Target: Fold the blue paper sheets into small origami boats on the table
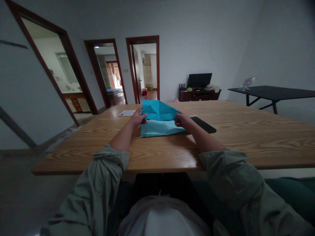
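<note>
"Blue, bright and creased, is the sheet of folded paper [158,110] we hold up in front of us, just above the brown wood-grained tabletop [98,144]. What could go wrong with it?"

"If we pull our two sides unevenly, a corner could slip out or the paper could tear along a crease. We should also mind the pale blue paper layer [159,128] below it; if it snags, it could drag and crumple."

"Is that layer part of our sheet?"

"We cannot tell whether it is joined on or separate."

"And the flat black rectangular slab [204,125] on our right?"

"Our right forearm passes close by it, so a careless sweep could knock it. The small white printed card [126,113] lies beyond our left wrist, more out of the way."

"How do our hands stand?"

"Apart, with the sheet between them. Our left hand [137,119] is closed on its left edge, thumb toward us. Our right hand [182,120] pinches the right corner, fingers curled; how firmly, we cannot tell."
</note>
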A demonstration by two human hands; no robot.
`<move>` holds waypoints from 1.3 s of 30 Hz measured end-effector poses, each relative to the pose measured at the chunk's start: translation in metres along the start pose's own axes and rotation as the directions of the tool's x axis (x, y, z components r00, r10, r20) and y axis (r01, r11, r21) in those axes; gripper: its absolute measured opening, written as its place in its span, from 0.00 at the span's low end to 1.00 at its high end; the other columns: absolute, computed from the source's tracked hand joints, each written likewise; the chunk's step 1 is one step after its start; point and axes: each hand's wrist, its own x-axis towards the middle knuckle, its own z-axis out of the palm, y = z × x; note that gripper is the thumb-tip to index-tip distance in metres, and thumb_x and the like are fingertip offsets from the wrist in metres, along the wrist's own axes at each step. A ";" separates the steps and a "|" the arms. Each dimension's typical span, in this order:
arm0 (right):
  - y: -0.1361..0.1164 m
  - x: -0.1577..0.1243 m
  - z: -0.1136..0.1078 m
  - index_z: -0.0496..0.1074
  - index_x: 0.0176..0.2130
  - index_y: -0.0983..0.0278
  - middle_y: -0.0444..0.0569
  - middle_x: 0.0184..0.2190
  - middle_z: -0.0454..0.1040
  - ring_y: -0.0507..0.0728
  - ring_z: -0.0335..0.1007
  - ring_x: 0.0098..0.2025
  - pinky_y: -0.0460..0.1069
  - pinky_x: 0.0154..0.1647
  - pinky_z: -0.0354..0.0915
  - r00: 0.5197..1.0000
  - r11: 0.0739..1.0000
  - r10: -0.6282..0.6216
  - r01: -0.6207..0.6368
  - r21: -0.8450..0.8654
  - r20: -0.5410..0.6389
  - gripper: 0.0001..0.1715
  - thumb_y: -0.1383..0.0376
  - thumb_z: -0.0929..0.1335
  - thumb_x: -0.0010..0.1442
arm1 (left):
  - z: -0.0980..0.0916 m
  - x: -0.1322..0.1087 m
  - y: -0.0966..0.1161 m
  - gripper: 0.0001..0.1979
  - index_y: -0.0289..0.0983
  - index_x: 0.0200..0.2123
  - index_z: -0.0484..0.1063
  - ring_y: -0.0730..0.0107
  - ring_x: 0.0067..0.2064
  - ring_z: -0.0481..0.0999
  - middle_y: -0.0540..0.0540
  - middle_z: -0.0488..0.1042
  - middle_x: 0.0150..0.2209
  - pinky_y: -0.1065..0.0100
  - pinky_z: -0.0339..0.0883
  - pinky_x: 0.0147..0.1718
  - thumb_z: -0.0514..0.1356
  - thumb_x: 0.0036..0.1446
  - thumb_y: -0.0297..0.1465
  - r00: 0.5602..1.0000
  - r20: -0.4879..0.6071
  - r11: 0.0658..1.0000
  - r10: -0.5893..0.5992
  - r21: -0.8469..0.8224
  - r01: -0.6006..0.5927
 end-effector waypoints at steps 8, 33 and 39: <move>0.004 0.006 -0.007 0.70 0.46 0.55 0.46 0.43 0.74 0.54 0.70 0.35 0.46 0.28 0.64 0.993 1.000 0.015 -0.013 0.017 -0.121 0.21 0.49 0.66 0.56 | -0.001 -0.002 -0.004 0.32 0.39 0.59 0.57 0.75 0.23 0.73 0.50 0.75 0.28 0.75 0.65 0.23 0.63 0.51 0.32 0.982 0.174 0.991 0.080 0.093 -0.097; 0.013 0.008 -0.001 0.74 0.45 0.64 0.51 0.44 0.77 0.57 0.74 0.46 0.54 0.51 0.68 0.985 0.986 -0.166 0.166 0.009 -0.052 0.16 0.59 0.67 0.60 | 0.010 -0.005 -0.002 0.28 0.38 0.53 0.64 0.73 0.26 0.72 0.48 0.74 0.32 0.75 0.62 0.22 0.64 0.47 0.34 0.995 0.097 0.982 0.029 0.181 -0.046; 0.012 0.005 0.001 0.75 0.43 0.64 0.50 0.42 0.78 0.57 0.75 0.42 0.55 0.51 0.68 0.994 0.995 -0.100 0.100 0.005 0.034 0.12 0.62 0.67 0.59 | 0.008 0.000 -0.004 0.22 0.38 0.47 0.71 0.69 0.29 0.72 0.45 0.75 0.35 0.73 0.64 0.22 0.62 0.51 0.43 0.999 -0.026 0.991 -0.042 0.124 0.045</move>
